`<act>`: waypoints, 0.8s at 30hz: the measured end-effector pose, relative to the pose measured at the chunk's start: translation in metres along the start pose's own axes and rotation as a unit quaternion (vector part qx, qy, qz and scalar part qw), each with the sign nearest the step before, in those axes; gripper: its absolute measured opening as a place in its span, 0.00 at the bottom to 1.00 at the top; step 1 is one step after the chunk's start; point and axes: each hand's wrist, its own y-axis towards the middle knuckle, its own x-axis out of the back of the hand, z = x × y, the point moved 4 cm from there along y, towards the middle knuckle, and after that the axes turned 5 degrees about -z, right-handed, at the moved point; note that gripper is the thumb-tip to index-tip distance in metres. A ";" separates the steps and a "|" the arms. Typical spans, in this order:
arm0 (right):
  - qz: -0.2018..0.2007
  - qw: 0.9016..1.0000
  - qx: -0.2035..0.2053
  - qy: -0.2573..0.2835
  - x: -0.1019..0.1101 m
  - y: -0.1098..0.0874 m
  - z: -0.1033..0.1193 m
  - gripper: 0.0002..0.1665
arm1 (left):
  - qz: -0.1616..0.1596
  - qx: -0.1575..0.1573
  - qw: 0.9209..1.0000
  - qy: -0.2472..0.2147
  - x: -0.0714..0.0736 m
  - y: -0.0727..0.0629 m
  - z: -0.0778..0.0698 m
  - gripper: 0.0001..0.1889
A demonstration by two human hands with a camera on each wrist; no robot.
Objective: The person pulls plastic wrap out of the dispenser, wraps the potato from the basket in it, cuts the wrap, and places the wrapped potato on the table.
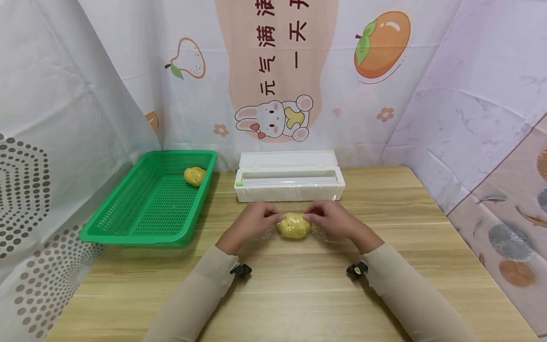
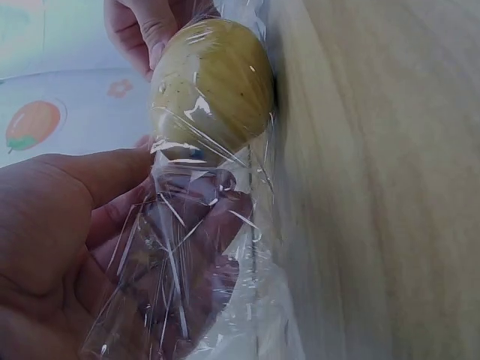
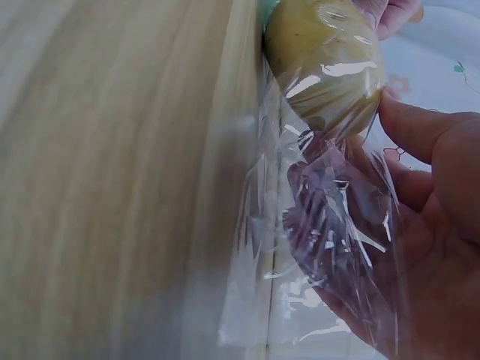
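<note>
A yellow potato [image 1: 295, 225] is wrapped in clear cling film [image 2: 180, 255] between the two hands, over the middle of the table. On its left side the left hand [image 1: 255, 219] pinches the gathered film, its thumb tip right at the potato's end. The right hand [image 1: 333, 218] pinches the film at the opposite end, thumb against the potato's edge. Loose, crinkled film [image 3: 345, 217] trails across the fingers of each hand in the wrist views. Behind the hands stands a white cling film dispenser box [image 1: 290, 192], lid raised, with a roll inside.
A green plastic basket [image 1: 183, 237] stands at the left of the wooden table [image 1: 290, 299], holding another potato [image 1: 194, 176] in its back right corner. A printed cloth [image 1: 363, 128] hangs behind the table, and more cloth hangs along both sides.
</note>
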 end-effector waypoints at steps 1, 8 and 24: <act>-0.003 1.000 -0.002 0.003 0.000 0.001 0.000 0.10 | -0.001 -0.003 1.000 0.004 0.000 0.001 0.000 0.10; -0.025 1.000 0.006 -0.007 0.001 0.005 -0.001 0.09 | -0.017 -0.002 0.999 0.037 0.001 0.008 0.003 0.12; -0.028 0.998 0.003 -0.047 0.005 0.008 -0.001 0.14 | -0.025 -0.010 0.998 0.054 -0.002 0.012 0.005 0.30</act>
